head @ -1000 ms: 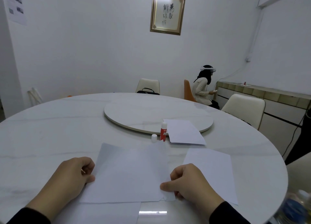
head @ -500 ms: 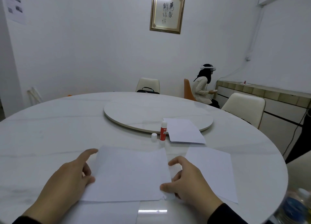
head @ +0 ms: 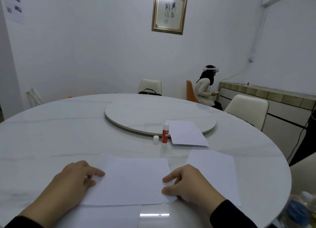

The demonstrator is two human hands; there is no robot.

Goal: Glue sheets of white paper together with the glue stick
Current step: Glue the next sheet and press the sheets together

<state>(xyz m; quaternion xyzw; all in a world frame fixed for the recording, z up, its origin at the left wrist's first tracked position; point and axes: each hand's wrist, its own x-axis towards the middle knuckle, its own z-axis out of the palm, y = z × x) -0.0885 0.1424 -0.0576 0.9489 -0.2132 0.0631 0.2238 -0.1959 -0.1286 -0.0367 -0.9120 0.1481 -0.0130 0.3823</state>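
Both hands slid inward, left hand and right hand loosely open, pressing paper, wrists cropped.

**Round marble table and what lies on it**

The white marble table carries a raised turntable at its centre. Just nearer than the turntable's rim stand a red glue stick and its white cap. One paper sheet overlaps that rim; two more sheets lie nearer still.
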